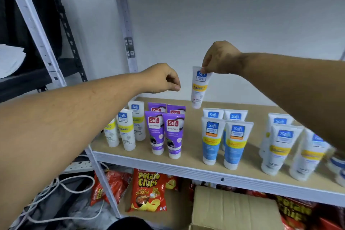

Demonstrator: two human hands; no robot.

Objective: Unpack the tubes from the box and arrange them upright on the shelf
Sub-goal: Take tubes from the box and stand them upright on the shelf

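My right hand [220, 58] pinches the top of a white tube with a yellow band [199, 87], which hangs cap-down above the wooden shelf [190, 147]. My left hand [164, 78] hovers just left of it, fingers curled, holding nothing. On the shelf stand white and yellow tubes [127, 130] at the left, purple tubes [164, 132] beside them, blue tubes [224, 140] in the middle and more white tubes [283, 147] at the right. A cardboard box [231, 211] sits under the shelf.
Bags of potato chips [147, 192] lie on the floor below the shelf. White cables [61, 188] and a power strip [80, 166] are at the lower left. A grey shelf upright [128, 46] stands behind my left hand. Bare shelf board lies behind the tubes.
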